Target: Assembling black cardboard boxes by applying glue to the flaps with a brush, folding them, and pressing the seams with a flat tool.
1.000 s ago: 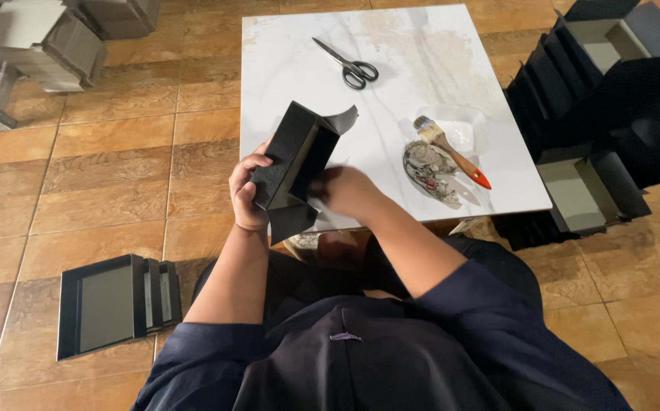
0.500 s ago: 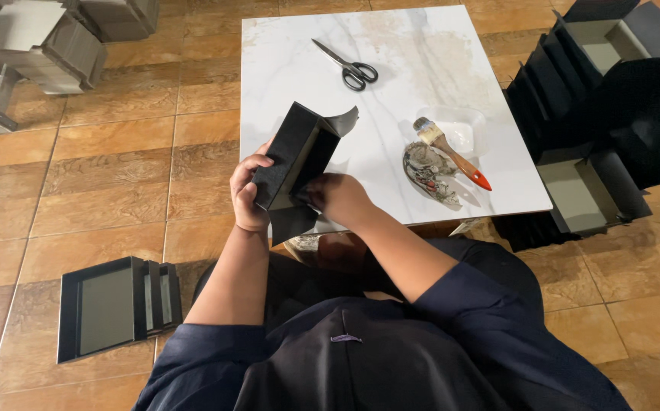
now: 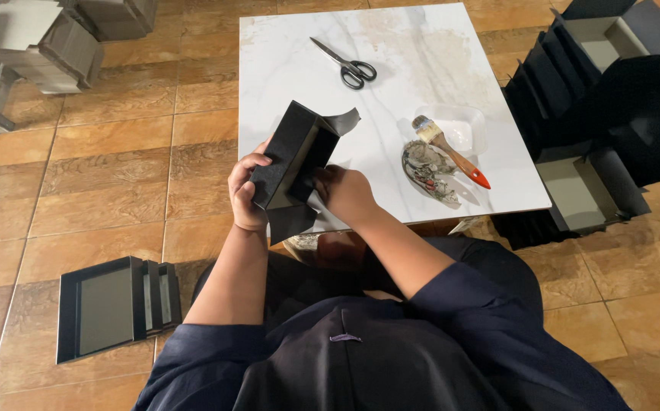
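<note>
Black box still in both hands, barely turned

Black card is what I have in hand: the open box [image 3: 292, 164] sits tilted over the near left edge of the white marble table [image 3: 284, 53], its mouth facing me and a loose flap sticking out at its far right corner. My left hand [image 3: 245, 192] wraps around the box's left wall, fingers closed on it. My right hand [image 3: 345, 192] is at the box's near right corner with the fingertips hidden inside or behind the card, so I cannot tell whether it pinches the lining or only presses on it.

Against the frames from a second ago, the box holds almost the same tilt and place; only the right hand has crept a little closer in toward the corner. I judge that as slow pressing or smoothing work going on, not a new step.

Farther on the table lie scissors [image 3: 349, 67], and to the right a brush [image 3: 452, 152] with a red-tipped handle rests over a clear dish [image 3: 467, 125]. Finished dark trays [image 3: 113, 304] stand on the tiled floor at near left
</note>
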